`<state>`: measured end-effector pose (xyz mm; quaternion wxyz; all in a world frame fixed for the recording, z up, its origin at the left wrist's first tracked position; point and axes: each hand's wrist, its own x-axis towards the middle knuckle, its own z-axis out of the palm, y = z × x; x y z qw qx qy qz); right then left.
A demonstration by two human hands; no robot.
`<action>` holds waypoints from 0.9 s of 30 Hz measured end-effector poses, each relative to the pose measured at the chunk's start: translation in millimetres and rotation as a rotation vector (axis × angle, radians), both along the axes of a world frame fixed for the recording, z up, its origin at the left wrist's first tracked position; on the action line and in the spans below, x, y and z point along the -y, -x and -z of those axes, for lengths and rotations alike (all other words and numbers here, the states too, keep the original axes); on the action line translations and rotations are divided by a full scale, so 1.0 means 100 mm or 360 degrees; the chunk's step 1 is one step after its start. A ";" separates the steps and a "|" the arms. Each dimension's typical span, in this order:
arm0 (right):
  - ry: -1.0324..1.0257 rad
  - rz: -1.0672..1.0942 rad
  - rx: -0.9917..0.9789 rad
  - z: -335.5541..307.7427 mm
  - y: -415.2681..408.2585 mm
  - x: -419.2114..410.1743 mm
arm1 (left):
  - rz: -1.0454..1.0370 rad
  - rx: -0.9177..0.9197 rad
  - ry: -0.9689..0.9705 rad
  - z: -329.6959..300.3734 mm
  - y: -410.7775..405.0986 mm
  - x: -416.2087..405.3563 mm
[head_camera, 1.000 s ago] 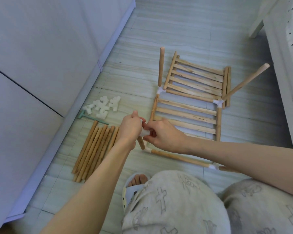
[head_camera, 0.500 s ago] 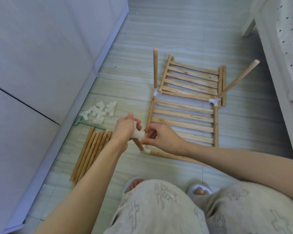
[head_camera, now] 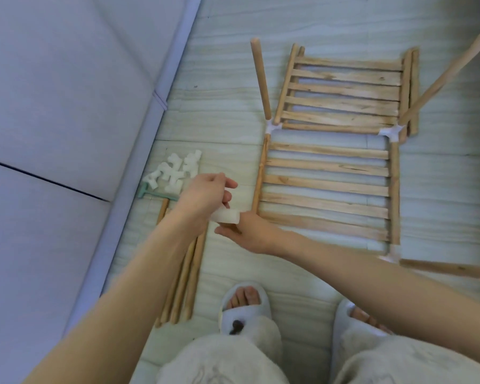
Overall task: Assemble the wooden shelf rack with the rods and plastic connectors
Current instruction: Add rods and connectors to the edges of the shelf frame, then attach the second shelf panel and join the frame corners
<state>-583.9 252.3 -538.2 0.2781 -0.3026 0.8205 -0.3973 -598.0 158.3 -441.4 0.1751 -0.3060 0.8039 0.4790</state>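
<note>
The left hand [head_camera: 203, 196] pinches a white plastic connector [head_camera: 225, 217] atop a short rod, which the right hand [head_camera: 251, 234] grips from below. Both are held just beside the near-left corner of the slatted shelf panel [head_camera: 326, 189] on the floor.

Both hands meet over the floor [head_camera: 225, 273], left hand [head_camera: 205, 195] pinching a white connector [head_camera: 225, 216], right hand [head_camera: 251, 234] beneath it.

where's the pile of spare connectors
On the floor left of the slatted shelf, the spare connectors lie beside the green tool, just beyond the left hand.
</note>
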 end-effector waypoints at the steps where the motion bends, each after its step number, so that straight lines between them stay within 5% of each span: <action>1: -0.0004 -0.0009 -0.0024 0.04 -0.01 0.02 | -0.0008 -0.0050 0.0081 0.02 -0.02 -0.01; 9: -0.0051 -0.0032 -0.0384 0.18 0.01 0.03 | -0.0175 -0.0183 0.0144 0.07 0.02 -0.07; 16: -0.0013 -0.0009 -0.0244 0.14 0.00 0.03 | 0.0011 -0.0171 0.0100 0.08 0.02 -0.02; 22: 0.0064 -0.0008 -0.0123 0.08 0.05 -0.10 | -0.0101 0.0103 -0.0781 0.00 0.08 0.17; 27: -0.0255 -0.0080 -0.0072 0.23 0.21 -0.35 | 0.0014 0.0065 -0.0846 0.29 0.13 0.35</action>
